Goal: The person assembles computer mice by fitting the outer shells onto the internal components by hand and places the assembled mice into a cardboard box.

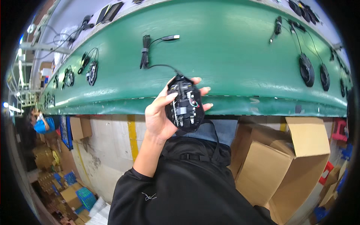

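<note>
My left hand (159,116) holds an opened computer mouse (185,107) from beneath, just over the near edge of the green bench. The thumb lies on the mouse's left side and the fingertips curl up along its right side. Its top cover is off, so black inner parts, small white pieces and thin coloured wires show. From its far end a black cable (163,66) runs to a tied bundle (145,52) on the bench, with a USB plug (173,37) beside it. My right hand does not show; its dark sleeve drops toward the carton at lower right.
The green bench (225,45) curves across the view. Finished-looking black mice (306,70) with cables lie at right, opened mice (91,73) at left. An open cardboard carton (270,172) stands at my right. A person in blue (44,125) is far left, near stacked boxes (71,195).
</note>
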The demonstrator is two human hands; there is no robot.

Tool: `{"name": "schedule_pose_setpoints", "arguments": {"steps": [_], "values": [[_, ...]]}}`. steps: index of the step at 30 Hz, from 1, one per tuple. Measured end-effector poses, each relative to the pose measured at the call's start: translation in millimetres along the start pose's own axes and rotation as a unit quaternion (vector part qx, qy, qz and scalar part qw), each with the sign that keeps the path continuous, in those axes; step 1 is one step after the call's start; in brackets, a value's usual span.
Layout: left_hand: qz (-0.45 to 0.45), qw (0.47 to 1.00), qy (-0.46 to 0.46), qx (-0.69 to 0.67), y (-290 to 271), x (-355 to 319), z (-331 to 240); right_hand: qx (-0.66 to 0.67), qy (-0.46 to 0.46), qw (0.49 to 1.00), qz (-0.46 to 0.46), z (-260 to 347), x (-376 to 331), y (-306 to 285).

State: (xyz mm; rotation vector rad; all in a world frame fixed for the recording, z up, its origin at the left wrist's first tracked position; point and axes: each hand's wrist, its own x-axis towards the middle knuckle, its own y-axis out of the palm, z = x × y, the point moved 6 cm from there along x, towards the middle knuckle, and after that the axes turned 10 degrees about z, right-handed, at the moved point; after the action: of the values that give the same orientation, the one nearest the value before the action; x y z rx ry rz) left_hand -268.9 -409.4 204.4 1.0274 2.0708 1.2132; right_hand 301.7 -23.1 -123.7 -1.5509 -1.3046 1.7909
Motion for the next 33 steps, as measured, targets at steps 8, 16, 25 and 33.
{"name": "schedule_pose_setpoints", "arguments": {"steps": [8,16,25,33], "values": [[-0.014,0.988,-0.038,0.146,-1,15,-1,0.048,0.085,0.991,-0.089,-13,-77,58],[-0.088,0.777,-0.035,0.623,71,86,-130,0.217,0.173,0.961,-0.001,27,-128,54],[-0.02,0.862,-0.053,0.503,24,85,-96,0.181,0.243,0.941,-0.15,-23,-171,18],[-0.081,0.832,0.032,0.548,-73,35,-69,0.386,-0.059,0.913,-0.113,122,-156,-17]]}}
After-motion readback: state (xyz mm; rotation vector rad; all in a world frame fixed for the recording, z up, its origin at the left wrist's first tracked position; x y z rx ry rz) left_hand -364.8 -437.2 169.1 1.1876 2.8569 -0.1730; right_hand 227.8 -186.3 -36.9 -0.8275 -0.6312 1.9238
